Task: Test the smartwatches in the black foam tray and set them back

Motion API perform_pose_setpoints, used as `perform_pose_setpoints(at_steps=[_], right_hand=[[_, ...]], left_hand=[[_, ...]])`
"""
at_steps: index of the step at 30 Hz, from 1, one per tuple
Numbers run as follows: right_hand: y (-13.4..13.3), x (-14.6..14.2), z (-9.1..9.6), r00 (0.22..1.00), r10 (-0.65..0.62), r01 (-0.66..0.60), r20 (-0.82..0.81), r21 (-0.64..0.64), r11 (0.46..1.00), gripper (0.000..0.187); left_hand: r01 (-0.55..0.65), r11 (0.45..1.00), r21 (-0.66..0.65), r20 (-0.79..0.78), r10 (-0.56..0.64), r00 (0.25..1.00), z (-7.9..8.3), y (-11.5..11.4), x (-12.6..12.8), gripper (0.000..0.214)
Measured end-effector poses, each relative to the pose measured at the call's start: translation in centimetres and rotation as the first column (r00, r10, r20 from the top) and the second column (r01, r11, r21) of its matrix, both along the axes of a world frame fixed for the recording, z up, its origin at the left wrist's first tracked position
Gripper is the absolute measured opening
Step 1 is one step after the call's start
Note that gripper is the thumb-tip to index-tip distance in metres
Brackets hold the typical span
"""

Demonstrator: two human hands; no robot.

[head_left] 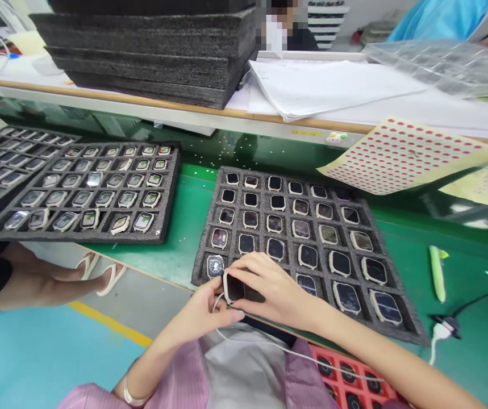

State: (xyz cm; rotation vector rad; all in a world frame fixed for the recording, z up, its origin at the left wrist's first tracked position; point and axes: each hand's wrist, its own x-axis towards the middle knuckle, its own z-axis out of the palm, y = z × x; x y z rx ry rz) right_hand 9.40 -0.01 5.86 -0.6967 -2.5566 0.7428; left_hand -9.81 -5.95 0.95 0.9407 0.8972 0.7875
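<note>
My left hand [201, 311] and my right hand [271, 289] both hold a dark-screened smartwatch in a pale case [238, 288] at the near edge of a black foam tray [391, 319]. A thin white cable [295, 353] runs from beneath my left hand across my front towards a white plug [441, 330]. Several watches sit in the tray's square pockets, and one lit watch [215, 266] lies just beyond my left hand. My right fingers partly hide the pockets beneath them.
A second foam tray of watches [73, 234] lies left on the green mat [171, 244]. A red tray [346, 375] sits below my right arm. A co-worker's arm [34, 278] reaches in at left. Stacked foam trays [150, 51], papers [329, 85] and a red-dotted sheet [401, 156] lie beyond.
</note>
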Motion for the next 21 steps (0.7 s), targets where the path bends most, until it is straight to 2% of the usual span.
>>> perform_pose_setpoints(at_steps=[4,8,11,14,17,21], right_hand=[[-0.1,-0.5,-0.8,1.000,0.010,-0.010,-0.005,0.062,0.998,0.031],[0.0,-0.4,-1.6,0.999,0.005,-0.003,-0.042,0.051,0.999,0.029],[-0.2,-0.1,-2.4,0.995,-0.040,0.042,-0.096,0.015,0.999,0.036],[-0.5,0.2,-3.3,0.985,-0.098,0.090,-0.143,-0.056,0.994,0.044],[-0.8,0.3,-3.7,0.981,-0.125,0.105,-0.148,-0.136,0.985,0.045],[-1.1,0.3,-3.5,0.974,-0.146,0.114,-0.174,-0.184,0.976,0.044]], left_hand=[[-0.073,0.993,0.091,-0.065,0.079,0.995,0.1,0.1,0.9,0.040],[-0.159,0.973,0.166,-0.094,0.176,0.980,0.4,0.4,1.7,0.033],[-0.186,0.962,0.200,-0.090,0.207,0.974,0.2,0.6,2.0,0.031],[-0.176,0.974,0.139,-0.067,0.187,0.980,-0.4,0.6,2.2,0.030],[-0.150,0.988,0.047,-0.043,0.152,0.987,-1.0,0.4,2.3,0.031],[-0.177,0.983,0.036,-0.050,0.179,0.983,-1.2,0.3,2.4,0.030]])
